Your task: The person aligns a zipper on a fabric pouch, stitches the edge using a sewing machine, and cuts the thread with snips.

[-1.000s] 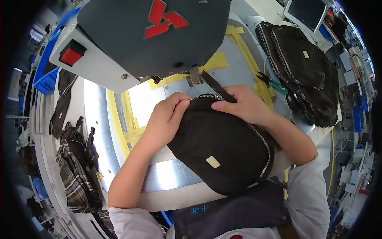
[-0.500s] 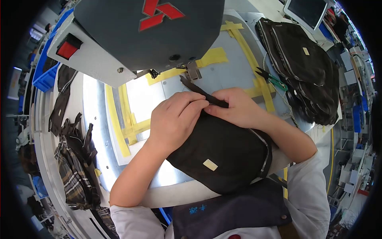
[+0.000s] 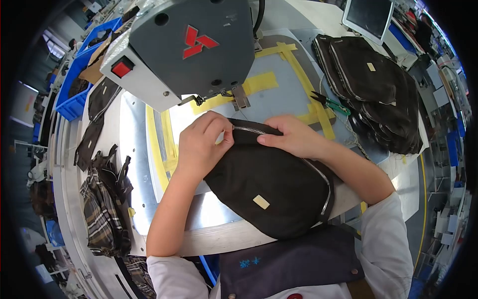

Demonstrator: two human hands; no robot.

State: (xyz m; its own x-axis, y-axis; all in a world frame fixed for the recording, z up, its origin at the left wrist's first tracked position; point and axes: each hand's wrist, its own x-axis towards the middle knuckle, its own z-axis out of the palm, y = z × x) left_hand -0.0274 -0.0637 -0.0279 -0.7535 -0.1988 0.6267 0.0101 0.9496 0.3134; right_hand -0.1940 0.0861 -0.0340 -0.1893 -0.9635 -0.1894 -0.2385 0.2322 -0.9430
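A dark fabric bag piece (image 3: 269,172) with a metal zipper along its curved edge lies across the table's front edge, a small pale label (image 3: 261,202) on its face. My left hand (image 3: 201,144) pinches the top left corner by the zipper's end. On the same upper edge, my right hand (image 3: 296,138) grips the cloth with its thumb on top beside the zipper teeth. Fingers behind the cloth are partly hidden. Just beyond both hands stands the sewing machine head (image 3: 196,55), its metal presser foot (image 3: 241,98) above the taped plate.
Stacked dark zippered pieces (image 3: 373,94) lie at the right with green-handled thread snips (image 3: 331,103) beside them. Plaid cloth pieces (image 3: 104,209) and dark strips (image 3: 99,114) lie at the left. A blue bin (image 3: 72,107) and a screen (image 3: 369,17) stand farther back.
My hands have spread apart along the upper edge, left hand moving left. The zipper strip that stuck up between them now lies flat along the edge. The view has shifted slightly.
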